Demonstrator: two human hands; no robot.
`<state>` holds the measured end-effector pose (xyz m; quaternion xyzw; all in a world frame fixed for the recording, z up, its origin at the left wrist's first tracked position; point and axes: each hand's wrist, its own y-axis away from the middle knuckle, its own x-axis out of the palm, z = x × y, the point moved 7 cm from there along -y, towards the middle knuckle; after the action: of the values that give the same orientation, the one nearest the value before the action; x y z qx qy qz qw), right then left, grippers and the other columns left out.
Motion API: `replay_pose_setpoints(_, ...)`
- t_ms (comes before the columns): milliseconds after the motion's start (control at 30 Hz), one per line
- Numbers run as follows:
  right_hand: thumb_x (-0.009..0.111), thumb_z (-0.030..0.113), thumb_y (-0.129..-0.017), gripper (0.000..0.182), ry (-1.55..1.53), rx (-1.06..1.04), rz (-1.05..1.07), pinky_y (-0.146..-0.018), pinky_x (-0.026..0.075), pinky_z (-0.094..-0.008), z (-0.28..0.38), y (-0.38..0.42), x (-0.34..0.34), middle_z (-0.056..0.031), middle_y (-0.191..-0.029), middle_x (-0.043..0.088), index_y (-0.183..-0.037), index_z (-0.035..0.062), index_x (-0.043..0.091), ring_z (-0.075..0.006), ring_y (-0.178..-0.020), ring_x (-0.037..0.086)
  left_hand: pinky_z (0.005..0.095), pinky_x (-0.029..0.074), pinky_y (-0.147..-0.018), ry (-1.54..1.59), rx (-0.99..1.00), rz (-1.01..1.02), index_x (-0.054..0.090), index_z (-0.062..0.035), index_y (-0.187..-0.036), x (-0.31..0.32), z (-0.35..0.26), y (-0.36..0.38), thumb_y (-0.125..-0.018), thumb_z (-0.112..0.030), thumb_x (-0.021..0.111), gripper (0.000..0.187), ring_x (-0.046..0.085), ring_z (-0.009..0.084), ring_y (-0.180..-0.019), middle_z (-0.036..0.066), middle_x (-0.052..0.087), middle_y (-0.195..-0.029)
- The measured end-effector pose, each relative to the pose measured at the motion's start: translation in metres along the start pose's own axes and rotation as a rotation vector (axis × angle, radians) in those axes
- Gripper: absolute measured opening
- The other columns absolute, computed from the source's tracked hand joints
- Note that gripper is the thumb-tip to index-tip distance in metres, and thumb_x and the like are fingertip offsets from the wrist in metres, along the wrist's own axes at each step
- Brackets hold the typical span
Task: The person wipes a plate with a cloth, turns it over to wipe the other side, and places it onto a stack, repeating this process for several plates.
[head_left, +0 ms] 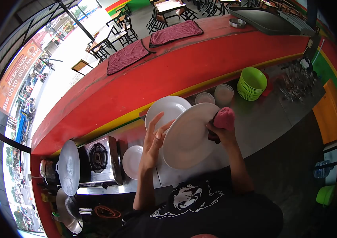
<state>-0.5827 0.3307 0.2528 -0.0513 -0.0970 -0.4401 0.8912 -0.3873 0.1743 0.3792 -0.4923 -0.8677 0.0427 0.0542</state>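
A white plate (190,137) is held up and tilted in front of my chest. My right hand (222,133) is closed around a bunched pink cloth (225,118) at the plate's right rim, with a dark part of the cloth below my fingers. At the left rim is my left hand (151,146), its fingers stretched and spread; whether any fingertips press behind the plate is hidden. Behind the held plate, a second white plate (166,110) lies on the metal counter (251,137). Another white plate (132,162) rests left of my left forearm.
Green bowls (251,84) stand stacked near the red wall, beside two containers (224,94). Cutlery (297,84) is heaped at the right. A gas stove (99,158) and a large pan (69,168) are at the left. Maroon cloths (176,33) lie on the red ledge.
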Motion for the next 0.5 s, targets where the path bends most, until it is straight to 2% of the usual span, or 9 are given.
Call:
replay_pose_setpoints(33,0.086,0.016,-0.075,0.054,0.056,-0.055,0.049,-0.084,0.054,-0.0305,0.019,0.004,0.008,-0.0048,-0.1,0.066,-0.12,0.0013,0.06,-0.0135,-0.09,0.065,0.0362,0.042,-0.1,0.007,-0.052,0.094,0.026,-0.0049,-0.152,0.003,0.0,0.0,-0.098,-0.049,0.055,0.076,0.057,0.0234,-0.118,0.02,0.062,-0.126)
replay_pose_setpoints(67,0.086,0.017,-0.075,0.056,0.111,-0.112,0.1,-0.084,0.054,-0.0306,0.04,0.008,0.021,-0.0057,-0.099,0.067,-0.121,0.0006,0.06,-0.0137,-0.09,0.065,0.0309,0.042,-0.097,-0.071,-0.088,0.105,0.037,-0.0029,-0.148,0.007,-0.007,0.002,-0.102,-0.048,0.049,0.066,0.056,0.0158,-0.112,0.014,0.064,-0.118)
replay_pose_setpoints(100,0.086,0.018,-0.074,0.058,0.166,-0.17,0.154,-0.084,0.054,-0.0308,0.053,0.009,0.031,-0.0066,-0.098,0.068,-0.123,0.0,0.06,-0.014,-0.09,0.065,0.0296,0.042,-0.096,-0.152,-0.126,0.1,0.042,-0.0017,-0.144,0.004,0.001,0.002,-0.103,-0.048,0.047,0.062,0.055,0.0139,-0.108,0.011,0.064,-0.114)
replay_pose_setpoints(167,0.088,0.018,-0.072,0.068,0.236,-0.271,0.108,-0.087,0.053,-0.0331,0.046,0.004,0.034,-0.0101,-0.106,0.068,-0.13,0.001,0.057,-0.018,-0.097,0.066,0.027,0.042,-0.093,-0.313,-0.201,0.089,0.053,0.0005,-0.135,-0.003,0.023,0.0,-0.105,-0.047,0.042,0.057,0.052,0.01,-0.101,0.007,0.063,-0.104)
replay_pose_setpoints(200,0.088,0.018,-0.071,0.073,0.27,-0.321,0.081,-0.089,0.053,-0.0343,0.048,0.003,0.036,-0.0118,-0.111,0.068,-0.133,0.0015,0.055,-0.02,-0.101,0.067,0.0266,0.043,-0.087,-0.365,-0.205,0.023,0.061,0.0037,-0.124,-0.003,0.023,0.001,-0.107,-0.047,0.038,0.058,0.049,0.0089,-0.092,0.003,0.061,-0.092)
replay_pose_setpoints(300,0.088,0.025,-0.068,0.094,0.626,-0.517,0.061,-0.107,0.04,-0.0471,0.063,0.007,0.051,-0.0232,-0.141,0.05,-0.146,0.0033,0.04,-0.035,-0.131,0.05,0.0277,0.044,-0.082,-0.393,-0.196,-0.022,0.06,0.004,-0.123,0.003,0.04,0.003,-0.107,-0.046,0.039,0.056,0.049,0.0091,-0.086,0.003,0.059,-0.085)
replay_pose_setpoints(400,0.085,0.035,-0.069,0.112,0.809,-0.657,0.094,-0.117,0.016,-0.0573,0.072,0.022,0.087,-0.0296,-0.157,0.016,-0.155,0.004,0.02,-0.0473,-0.147,0.015,0.0289,0.045,-0.08,-0.432,-0.138,-0.084,0.061,0.0043,-0.121,0.028,0.041,0.004,-0.107,-0.044,0.038,0.055,0.05,0.0105,-0.084,0.004,0.06,-0.082)
replay_pose_setpoints(467,0.08,0.043,-0.073,0.115,0.799,-0.692,0.192,-0.117,0.008,-0.0596,0.061,0.031,0.102,-0.0312,-0.159,0.002,-0.156,0.0028,0.012,-0.0491,-0.148,0.002,0.031,0.046,-0.081,-0.313,-0.124,-0.103,0.061,0.0048,-0.12,0.028,0.046,0.004,-0.108,-0.043,0.038,0.055,0.053,0.0117,-0.087,0.005,0.065,-0.085)
replay_pose_setpoints(500,0.078,0.046,-0.074,0.115,0.765,-0.692,0.261,-0.117,0.006,-0.0602,0.055,0.035,0.109,-0.032,-0.159,-0.001,-0.156,0.002,0.01,-0.0494,-0.148,-0.002,0.0291,0.047,-0.08,-0.292,-0.111,-0.131,0.062,0.0048,-0.118,0.025,0.042,0.003,-0.107,-0.044,0.037,0.056,0.054,0.011,-0.087,0.005,0.065,-0.089)
